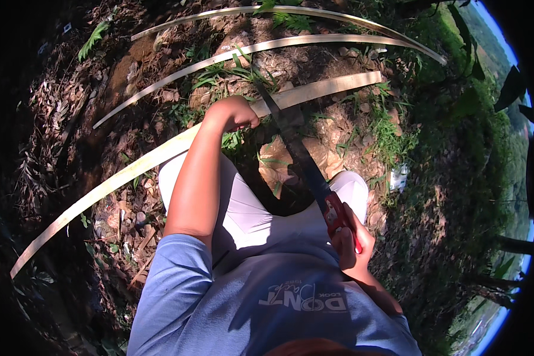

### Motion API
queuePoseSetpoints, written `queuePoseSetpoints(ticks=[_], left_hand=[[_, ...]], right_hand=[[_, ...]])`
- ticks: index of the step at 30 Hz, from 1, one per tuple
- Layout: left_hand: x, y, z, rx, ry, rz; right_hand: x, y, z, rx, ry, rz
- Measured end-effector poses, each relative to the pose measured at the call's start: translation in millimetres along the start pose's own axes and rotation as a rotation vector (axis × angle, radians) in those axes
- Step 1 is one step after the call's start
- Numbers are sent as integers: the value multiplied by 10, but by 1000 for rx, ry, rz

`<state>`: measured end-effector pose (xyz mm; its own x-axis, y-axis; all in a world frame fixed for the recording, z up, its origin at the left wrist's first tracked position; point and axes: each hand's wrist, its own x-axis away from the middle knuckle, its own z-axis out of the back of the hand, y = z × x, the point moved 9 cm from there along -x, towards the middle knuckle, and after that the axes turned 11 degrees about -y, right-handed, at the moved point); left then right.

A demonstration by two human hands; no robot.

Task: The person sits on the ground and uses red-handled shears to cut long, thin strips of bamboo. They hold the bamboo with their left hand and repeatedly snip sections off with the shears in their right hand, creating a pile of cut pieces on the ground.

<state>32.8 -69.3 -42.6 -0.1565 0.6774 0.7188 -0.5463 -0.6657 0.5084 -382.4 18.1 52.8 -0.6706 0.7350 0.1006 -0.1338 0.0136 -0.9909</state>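
Observation:
My left hand (234, 114) is closed around a long pale wooden strip (142, 161), which runs from the lower left to the upper right across my left thigh. In my right hand (351, 240) is the red handle of a hand saw (305, 161). Its dark blade slants up and to the left, crossing over the strip just right of my left hand. Whether the teeth bite into the wood is too small to tell. My left fingertips are partly hidden under the hand.
Two more pale strips lie beyond, a nearer strip (237, 53) and a farther strip (291, 9). Dry leaves, grass tufts (391, 133) and a large tan rock (285, 163) cover the ground by my knees. A small white packet (399, 177) lies right of my right knee.

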Motion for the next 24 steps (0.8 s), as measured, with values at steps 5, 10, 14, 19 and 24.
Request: queuePoseSetpoints(ticks=[5,10,14,19,24], left_hand=[[-35,-11,20,-121,17,33],[-122,-156,79,-195,31,116],[-72,-75,52,-147,29,101],[-93,-194,64,-4,-17,52],[-26,-221,-17,-57,-87,38]], right_hand=[[-493,143,-180,-21,-3,-29],[-1970,241,-652,-143,-20,195],[-2736,127,-900,-262,-13,213],[-2551,183,-919,-109,4,221],[-1353,370,-610,-184,-92,85]])
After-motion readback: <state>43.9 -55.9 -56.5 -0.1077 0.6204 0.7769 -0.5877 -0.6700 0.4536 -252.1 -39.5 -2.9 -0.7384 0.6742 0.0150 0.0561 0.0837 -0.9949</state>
